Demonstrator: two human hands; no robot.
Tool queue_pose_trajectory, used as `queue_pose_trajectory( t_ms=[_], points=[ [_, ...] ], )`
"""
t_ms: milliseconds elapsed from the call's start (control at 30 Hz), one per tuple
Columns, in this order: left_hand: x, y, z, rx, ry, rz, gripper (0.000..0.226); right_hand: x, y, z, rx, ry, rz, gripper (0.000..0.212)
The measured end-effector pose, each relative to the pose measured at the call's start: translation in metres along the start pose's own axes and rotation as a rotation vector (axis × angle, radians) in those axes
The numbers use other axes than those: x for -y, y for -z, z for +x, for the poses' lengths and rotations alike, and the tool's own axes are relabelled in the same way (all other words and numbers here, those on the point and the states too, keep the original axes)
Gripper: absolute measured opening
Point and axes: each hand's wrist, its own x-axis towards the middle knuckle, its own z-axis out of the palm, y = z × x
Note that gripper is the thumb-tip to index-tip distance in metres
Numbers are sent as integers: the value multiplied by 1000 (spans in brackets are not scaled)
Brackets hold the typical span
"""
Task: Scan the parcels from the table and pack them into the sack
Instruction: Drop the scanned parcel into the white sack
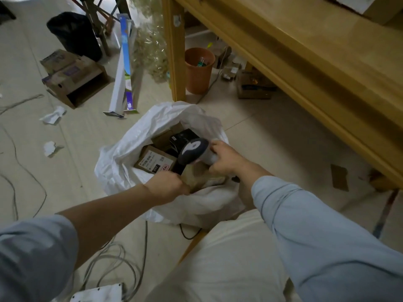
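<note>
A white woven sack (122,162) stands open on the floor beside the wooden table (316,68). Inside it lie a brown box with a shipping label (154,161), a black box (181,137) and another brown carton behind them. My left hand (169,185) grips a tan paper parcel (199,174) at the sack's near rim, partly inside the opening. My right hand (224,159) holds a grey and white barcode scanner (194,149) just above that parcel. A parcel's corner (357,5) shows on the table top at the upper right.
An orange bin (199,68) stands under the table by its leg (174,51). An open cardboard box (74,77), a tall blue and white carton (124,68), crumpled paper (53,115) and loose cables (113,258) lie on the floor at left. My knee (229,258) fills the near foreground.
</note>
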Motion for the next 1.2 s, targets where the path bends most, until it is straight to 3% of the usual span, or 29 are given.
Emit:
queue_pose_trajectory(
  t_ms=[133, 333, 400, 467, 567, 700, 767, 833, 933, 1100, 1200],
  points=[
    [8, 3, 2, -3, 6, -2, 34, -5, 1, 7, -141, -216, 388, 50],
    [18, 5, -2, 10, 66, -59, 29, 1, -30, 11, 88, -302, 433, 57],
    [16, 7, -6, -108, 2, -74, 25, 7, -44, 10, 195, -333, 582, 49],
    [12, 10, -7, -99, -10, -33, 24, 4, -41, 11, 229, -383, 828, 39],
    [16, 11, -1, 53, 103, -86, 27, -16, -16, 12, 59, -531, 999, 35],
    [9, 25, 21, 75, 225, -277, 35, -80, 3, 12, -260, -748, 1071, 69],
    [5, 30, 38, 12, 291, -199, 34, -92, 2, 0, -271, -806, 1189, 53],
    [5, 30, 58, 39, 307, -124, 33, -94, -3, -11, -224, -846, 1279, 13],
    [8, 33, 86, 149, 325, -51, 33, -100, -17, -11, -133, -858, 1356, 7],
    [2, 36, 108, 277, 478, -274, 65, -100, -29, -5, -29, -863, 1396, 11],
    [2, 26, 118, 344, 589, -488, 100, -99, -32, -4, -5, -865, 1373, 10]
  ],
)
